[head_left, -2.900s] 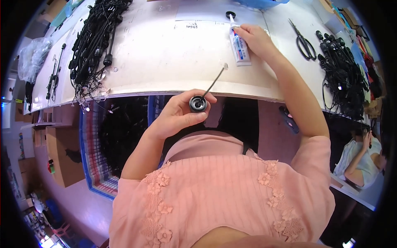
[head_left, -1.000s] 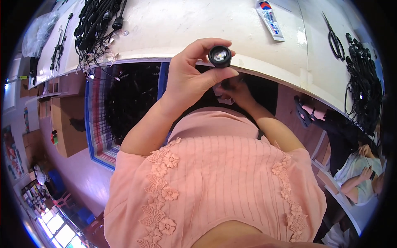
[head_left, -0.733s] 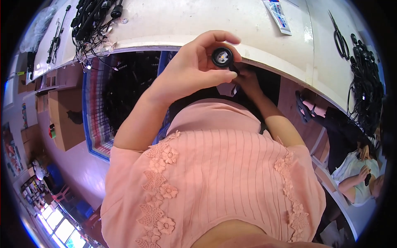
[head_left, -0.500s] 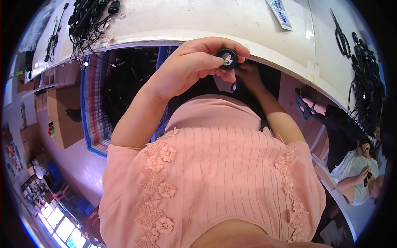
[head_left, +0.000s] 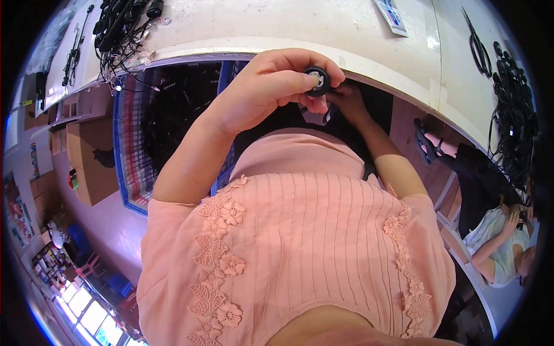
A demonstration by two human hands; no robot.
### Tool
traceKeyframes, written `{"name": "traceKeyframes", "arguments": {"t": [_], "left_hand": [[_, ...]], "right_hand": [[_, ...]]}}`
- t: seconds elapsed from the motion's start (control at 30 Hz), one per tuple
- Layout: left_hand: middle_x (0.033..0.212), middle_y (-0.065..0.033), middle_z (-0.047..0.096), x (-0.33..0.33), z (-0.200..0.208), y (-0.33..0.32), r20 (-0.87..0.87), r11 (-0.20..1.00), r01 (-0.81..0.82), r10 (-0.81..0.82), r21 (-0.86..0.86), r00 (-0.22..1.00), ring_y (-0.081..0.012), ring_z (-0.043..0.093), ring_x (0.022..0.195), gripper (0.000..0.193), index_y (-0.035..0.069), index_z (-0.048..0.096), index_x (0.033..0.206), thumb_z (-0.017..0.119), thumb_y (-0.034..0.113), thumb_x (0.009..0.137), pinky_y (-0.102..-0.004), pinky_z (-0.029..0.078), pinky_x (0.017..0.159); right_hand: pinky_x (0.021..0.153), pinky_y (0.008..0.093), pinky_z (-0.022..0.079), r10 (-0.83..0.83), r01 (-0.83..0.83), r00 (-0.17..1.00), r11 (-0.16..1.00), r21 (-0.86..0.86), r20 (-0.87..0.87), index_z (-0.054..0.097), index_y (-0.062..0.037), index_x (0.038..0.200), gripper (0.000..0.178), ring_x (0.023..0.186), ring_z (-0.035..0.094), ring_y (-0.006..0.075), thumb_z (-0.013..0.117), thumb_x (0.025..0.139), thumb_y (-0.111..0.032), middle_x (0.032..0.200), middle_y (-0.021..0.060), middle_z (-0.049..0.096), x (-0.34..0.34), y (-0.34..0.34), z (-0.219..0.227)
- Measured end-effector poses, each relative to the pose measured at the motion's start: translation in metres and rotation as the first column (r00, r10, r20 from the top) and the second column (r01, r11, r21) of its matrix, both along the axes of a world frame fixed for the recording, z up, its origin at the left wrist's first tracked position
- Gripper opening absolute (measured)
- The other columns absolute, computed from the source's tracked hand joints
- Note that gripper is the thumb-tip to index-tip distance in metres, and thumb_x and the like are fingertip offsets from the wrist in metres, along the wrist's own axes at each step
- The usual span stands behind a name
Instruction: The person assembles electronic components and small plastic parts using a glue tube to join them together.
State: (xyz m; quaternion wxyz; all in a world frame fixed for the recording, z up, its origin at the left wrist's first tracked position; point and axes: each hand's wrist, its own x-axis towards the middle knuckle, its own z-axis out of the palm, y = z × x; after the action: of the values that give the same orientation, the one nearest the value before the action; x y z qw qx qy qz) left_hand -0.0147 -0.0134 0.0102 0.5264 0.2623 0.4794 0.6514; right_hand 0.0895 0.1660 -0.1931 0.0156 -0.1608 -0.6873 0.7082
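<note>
My left hand (head_left: 271, 83) is closed around a round black fitting (head_left: 326, 87), held just off the table's front edge. Its thumb presses on the pale inner face of the fitting and covers part of it. Behind the fitting, in the shade below the edge, is my right hand (head_left: 350, 104); its fingers are bent toward the fitting, and their tips are mostly hidden. Whatever they grip cannot be made out. A pale grey piece (head_left: 314, 117) shows beneath my left hand, above my lap.
On the white table (head_left: 231, 29) lie black cable bundles (head_left: 118, 34), more cables (head_left: 512, 109), a white-and-blue tube (head_left: 391, 17) and dark scissors (head_left: 479, 52). A blue-rimmed bin (head_left: 120, 167) with dark contents stands below left. Another person (head_left: 496, 242) sits at right.
My left thumb has slid further over the fitting's face, and the fitting is turned slightly. The pale piece below shows more. The other person's hands have risen.
</note>
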Motion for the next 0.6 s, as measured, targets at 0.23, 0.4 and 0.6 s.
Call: {"name": "traceKeyframes", "arguments": {"t": [0.23, 0.4, 0.6], "left_hand": [[0.093, -0.0099, 0.057, 0.001, 0.000, 0.002, 0.004, 1.000, 0.013, -0.013, -0.017, 1.000, -0.0145, 0.057, 0.075, 0.031, -0.006, 0.052, 0.102, 0.049, 0.014, 0.078, -0.0262, 0.047, 0.072], [0.092, -0.0101, 0.057, 0.002, 0.001, 0.003, 0.061, 1.000, 0.017, -0.015, -0.026, 0.998, -0.0144, 0.058, 0.075, 0.031, -0.006, 0.053, 0.101, 0.050, 0.014, 0.078, -0.0262, 0.047, 0.072], [0.092, -0.0093, 0.058, 0.007, 0.003, 0.002, -0.011, 0.998, -0.006, 0.005, -0.068, 1.000, -0.0130, 0.058, 0.071, 0.027, -0.005, 0.054, 0.100, 0.047, 0.012, 0.080, -0.0246, 0.048, 0.068]], "right_hand": [[0.061, 0.0223, 0.043, -0.053, 0.052, 0.997, 0.998, 0.034, 0.053, 0.063, -0.0020, 0.068, 0.013, 0.064, 0.055, 0.0093, 0.071, 0.069, -0.012, 0.066, 0.0040, 0.061, 0.001, 0.006, -0.009], [0.062, 0.0229, 0.043, -0.048, 0.046, 0.998, 0.998, 0.047, 0.049, 0.063, -0.0014, 0.068, 0.014, 0.065, 0.056, 0.0100, 0.072, 0.069, -0.013, 0.066, 0.0045, 0.061, 0.001, 0.007, -0.011], [0.062, 0.0229, 0.043, -0.066, 0.060, 0.993, 0.996, 0.068, 0.098, 0.064, -0.0006, 0.071, 0.016, 0.066, 0.056, 0.0102, 0.072, 0.069, -0.015, 0.067, 0.0052, 0.061, 0.006, 0.003, -0.002]]}}
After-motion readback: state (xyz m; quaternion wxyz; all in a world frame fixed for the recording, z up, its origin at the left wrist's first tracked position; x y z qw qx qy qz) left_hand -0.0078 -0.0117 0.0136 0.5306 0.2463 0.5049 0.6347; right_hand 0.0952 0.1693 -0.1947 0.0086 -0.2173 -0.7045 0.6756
